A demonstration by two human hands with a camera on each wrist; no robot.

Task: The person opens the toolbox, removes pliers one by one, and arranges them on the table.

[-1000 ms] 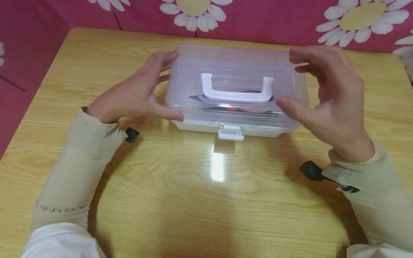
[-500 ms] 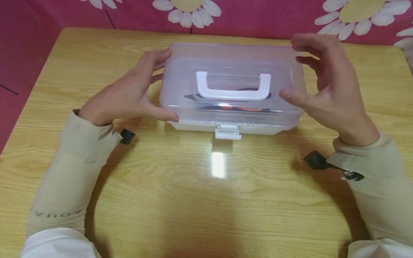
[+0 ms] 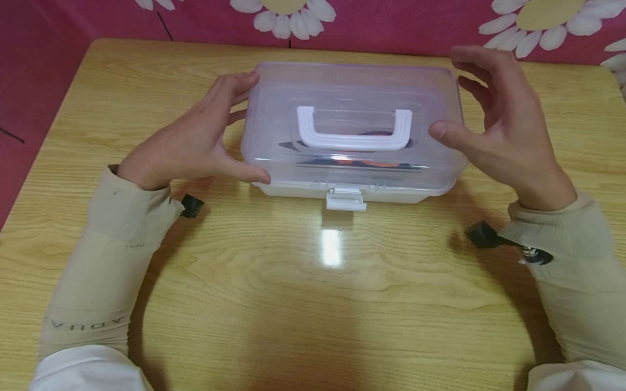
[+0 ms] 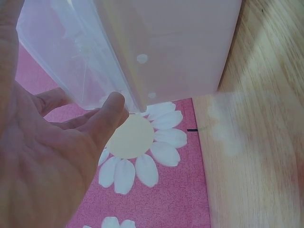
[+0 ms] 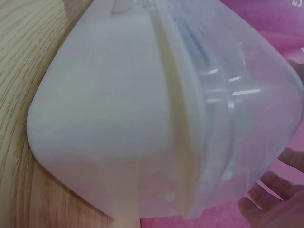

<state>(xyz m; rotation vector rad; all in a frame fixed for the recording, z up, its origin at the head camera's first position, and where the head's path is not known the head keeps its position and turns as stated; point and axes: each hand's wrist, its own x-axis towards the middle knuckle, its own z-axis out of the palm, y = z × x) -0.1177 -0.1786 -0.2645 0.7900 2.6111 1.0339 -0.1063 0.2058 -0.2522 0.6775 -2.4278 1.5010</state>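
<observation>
On the table stands a plastic storage box (image 3: 279, 125) with a see-through lid, a white base and a white carry handle (image 3: 354, 142) folded toward the front. Dark and orange items (image 3: 376, 163), one with a pointed grey tip, show through the lid. A white latch (image 3: 346, 199) sticks out at the front. My left hand (image 3: 191, 136) holds the box's left end, thumb at the front corner and fingers toward the back. At the right end, my right hand (image 3: 513, 125) is spread, its thumb overlapping the lid's edge and its fingers raised beside the back corner.
The wooden table (image 3: 293, 293) reaches back to a pink wall covering (image 3: 391, 27) with white daisies. Small black camera mounts (image 3: 481, 234) stick out from the beige sleeves (image 3: 102, 260) at both wrists.
My right hand has shifted slightly up and right, its fingers and thumb drawing outward from the lid. My left hand keeps its place on the box. The head view has shifted slightly.
</observation>
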